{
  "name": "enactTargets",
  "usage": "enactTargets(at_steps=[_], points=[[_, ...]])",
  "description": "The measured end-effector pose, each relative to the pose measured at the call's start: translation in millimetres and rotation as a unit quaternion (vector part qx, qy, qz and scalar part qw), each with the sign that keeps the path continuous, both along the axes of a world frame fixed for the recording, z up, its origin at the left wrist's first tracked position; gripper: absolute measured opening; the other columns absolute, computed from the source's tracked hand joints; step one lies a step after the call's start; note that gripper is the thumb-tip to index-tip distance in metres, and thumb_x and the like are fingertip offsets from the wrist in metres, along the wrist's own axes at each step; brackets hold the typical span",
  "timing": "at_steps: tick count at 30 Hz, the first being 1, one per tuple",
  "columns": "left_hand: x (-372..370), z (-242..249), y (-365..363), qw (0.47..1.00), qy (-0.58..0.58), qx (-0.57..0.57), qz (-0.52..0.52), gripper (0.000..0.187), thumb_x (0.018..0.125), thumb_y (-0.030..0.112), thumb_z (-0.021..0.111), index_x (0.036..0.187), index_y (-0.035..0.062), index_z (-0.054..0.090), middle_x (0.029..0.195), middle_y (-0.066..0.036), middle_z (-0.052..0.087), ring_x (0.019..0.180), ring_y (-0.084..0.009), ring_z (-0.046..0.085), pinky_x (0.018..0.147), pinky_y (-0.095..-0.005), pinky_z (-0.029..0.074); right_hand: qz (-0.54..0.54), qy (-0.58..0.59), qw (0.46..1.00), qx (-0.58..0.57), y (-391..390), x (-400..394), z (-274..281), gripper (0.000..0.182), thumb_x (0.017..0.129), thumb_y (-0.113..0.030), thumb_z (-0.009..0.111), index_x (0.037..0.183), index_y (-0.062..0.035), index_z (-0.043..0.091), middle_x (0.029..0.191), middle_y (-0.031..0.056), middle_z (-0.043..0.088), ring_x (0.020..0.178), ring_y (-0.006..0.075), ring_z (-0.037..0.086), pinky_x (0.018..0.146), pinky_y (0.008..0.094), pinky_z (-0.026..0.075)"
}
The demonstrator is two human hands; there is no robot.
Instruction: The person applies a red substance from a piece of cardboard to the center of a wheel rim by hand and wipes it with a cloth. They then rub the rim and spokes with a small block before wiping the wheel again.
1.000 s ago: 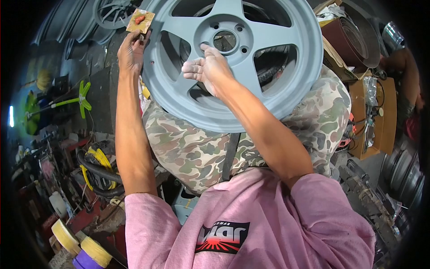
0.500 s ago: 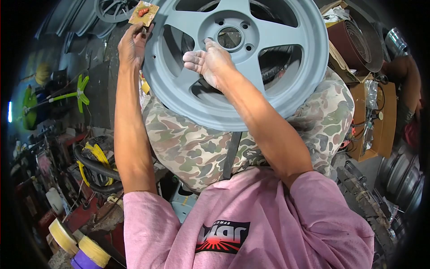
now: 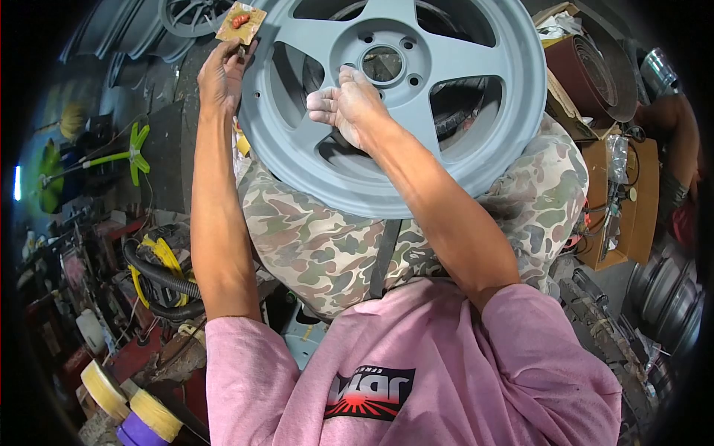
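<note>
A grey five-spoke wheel rim (image 3: 461,182) lies across the lap, over camouflage trousers (image 3: 312,245). My left hand (image 3: 223,78) is at the rim's upper left edge, closed on a small square board (image 3: 239,24) with an orange-red dab of paste on it. My right hand (image 3: 348,105), dusted pale, is over the rim's hub, left of the centre hole. Its fingers are apart and no object shows in it; the fingertips are at the hub face.
A brown abrasive roll (image 3: 591,74) and a cardboard box (image 3: 625,201) are at the right, near another person's arm (image 3: 673,137). Left are a green fan (image 3: 134,154), black hose (image 3: 160,279) and yellow tape rolls (image 3: 155,416). More wheels (image 3: 662,297) stand at the right edge.
Both hands have shifted very slightly in the view. The board is still in my left hand, and my right hand stays over the hub.
</note>
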State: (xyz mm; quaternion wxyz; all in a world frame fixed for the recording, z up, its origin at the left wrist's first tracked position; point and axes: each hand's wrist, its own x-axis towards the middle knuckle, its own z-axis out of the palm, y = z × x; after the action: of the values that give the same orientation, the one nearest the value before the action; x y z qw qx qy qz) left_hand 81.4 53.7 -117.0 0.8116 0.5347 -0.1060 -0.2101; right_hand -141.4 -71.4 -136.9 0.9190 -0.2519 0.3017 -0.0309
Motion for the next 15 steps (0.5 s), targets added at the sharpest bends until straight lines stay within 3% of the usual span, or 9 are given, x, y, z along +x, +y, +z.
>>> enactTargets(at_steps=[7,15], points=[[0.4,-1.5,2.0,1.0,-0.005,0.001,0.0,0.014,0.09,-0.004,0.069,0.101,-0.0112,0.063,0.108,-0.018,0.066,0.101,-0.0262,0.068,0.104,-0.05,0.058,0.019,0.002,0.998,-0.061,3.3,-6.6,1.8,0.054,0.115,-0.03,0.023,0.161,-0.0078,0.007,0.092,0.0183,0.064,0.074,0.0234,0.069,0.067,0.037,0.062],[2.9,-3.9,2.7,1.0,-0.014,0.003,-0.004,0.015,0.091,-0.003,0.068,0.103,-0.0118,0.063,0.109,-0.019,0.066,0.102,-0.0268,0.068,0.104,-0.0504,0.058,0.05,-0.013,0.986,-0.159,1.5,-14.9,0.9,0.047,0.114,-0.029,0.022,0.153,-0.0021,0.023,0.084,0.0204,0.063,0.065,0.0286,0.071,0.056,0.0371,0.062]])
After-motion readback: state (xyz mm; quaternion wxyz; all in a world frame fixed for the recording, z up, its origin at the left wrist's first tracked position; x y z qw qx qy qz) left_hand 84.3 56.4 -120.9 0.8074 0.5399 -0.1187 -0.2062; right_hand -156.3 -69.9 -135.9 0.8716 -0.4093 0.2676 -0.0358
